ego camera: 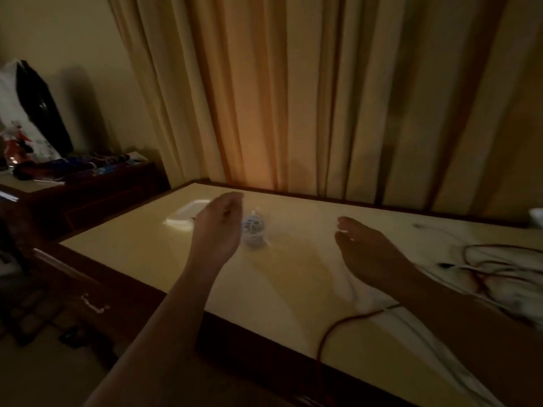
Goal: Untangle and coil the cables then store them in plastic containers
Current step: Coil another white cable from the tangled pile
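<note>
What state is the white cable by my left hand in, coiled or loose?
Coiled: the white cable is wound into a compact bundle beside the left hand, on the table.

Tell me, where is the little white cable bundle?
In the head view, the white cable bundle lies on the table, left of centre, just right of the left hand, with the white plastic container beyond that hand to the left.

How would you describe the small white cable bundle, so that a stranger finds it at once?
Start at the cream-topped table before the curtain. Toward its far edge, just right of the left hand, is the coiled white cable. Unlike the loose cables tangled at the right end, it is wound into a tight bundle.
</note>
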Demonstrator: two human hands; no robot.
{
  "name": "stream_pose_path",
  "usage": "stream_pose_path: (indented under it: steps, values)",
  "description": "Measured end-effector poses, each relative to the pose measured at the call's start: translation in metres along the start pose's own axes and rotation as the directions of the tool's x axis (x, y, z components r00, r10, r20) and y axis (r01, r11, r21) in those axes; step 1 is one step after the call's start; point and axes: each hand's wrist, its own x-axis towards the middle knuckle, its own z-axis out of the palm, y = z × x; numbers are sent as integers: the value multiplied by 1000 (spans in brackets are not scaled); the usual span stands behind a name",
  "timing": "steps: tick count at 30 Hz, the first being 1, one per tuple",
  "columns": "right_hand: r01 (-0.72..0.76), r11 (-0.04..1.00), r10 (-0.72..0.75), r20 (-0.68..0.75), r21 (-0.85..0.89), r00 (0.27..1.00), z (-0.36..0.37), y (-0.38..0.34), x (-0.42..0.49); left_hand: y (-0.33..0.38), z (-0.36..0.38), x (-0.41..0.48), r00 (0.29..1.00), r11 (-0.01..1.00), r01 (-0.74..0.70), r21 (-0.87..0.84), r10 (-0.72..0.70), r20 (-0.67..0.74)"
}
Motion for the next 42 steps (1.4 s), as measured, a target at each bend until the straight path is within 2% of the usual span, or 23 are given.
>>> stream_pose_path:
  steps: [3, 5, 9, 11, 13, 15, 17, 20, 22, 24, 26, 28, 31, 33, 35, 38, 40, 42]
  values:
    - [105, 993, -107, -50, -53, 993, -24, 14, -25, 58, 33, -49, 973, 989, -77, -129, 103, 208]
    - [148, 983, -156, -71, -112, 985, -44, 27, -38, 88, 55, -71, 945, 972, -137, -189, 185, 269]
    - [124, 971, -157, -150, -205, 976, -88, 64, -54, 129, 95, -88, 865, 952, -254, -169, 302, 400]
    - [55, 975, -90, -156, -216, 984, -110, 86, -58, 142, 115, -87, 821, 955, -285, -86, 290, 491]
    - [-12, 958, -13, -83, -288, 996, -128, 106, -58, 149, 135, -81, 768, 948, -317, 34, 235, 596]
    - [-28, 937, 35, 15, -348, 999, -140, 123, -59, 152, 152, -75, 701, 921, -358, 151, 159, 695]
    - [5, 937, 21, 68, -349, 997, -149, 136, -62, 154, 165, -71, 630, 864, -452, 223, 132, 765]
    - [67, 932, -42, 78, -356, 996, -157, 150, -65, 156, 173, -66, 543, 820, -549, 163, 201, 815]
    - [102, 913, -77, 78, -396, 994, -164, 161, -64, 159, 171, -60, 520, 886, -452, 101, 171, 837]
    - [104, 894, -66, 102, -436, 993, -173, 175, -62, 161, 171, -52, 534, 935, -343, 93, 113, 838]
    - [89, 888, -40, 115, -452, 992, -183, 191, -60, 160, 181, -44, 605, 940, -325, 101, 124, 786]
    - [53, 912, -28, 69, -407, 997, -191, 195, -59, 162, 196, -39, 658, 939, -333, 84, 167, 734]
    - [0, 965, -42, -153, -263, 987, -197, 195, -42, 173, 225, -39, 630, 912, -400, 89, 203, 749]
    - [-25, 962, -38, -226, -272, 973, -195, 194, -15, 182, 241, -41, 622, 898, -430, 91, 222, 751]
    - [-95, 919, 39, -152, -383, 988, -189, 194, 11, 187, 251, -41, 628, 891, -446, 84, 245, 739]
    - [-124, 765, 177, 21, -632, 984, -181, 192, 34, 186, 257, -37, 633, 894, -444, 56, 269, 726]
    - [-124, 747, 153, -13, -653, 988, -184, 187, 39, 187, 258, -33, 647, 885, -465, 29, 317, 693]
    - [-68, 816, 15, -97, -574, 995, -192, 182, 44, 191, 259, -31, 655, 879, -475, -43, 385, 650]
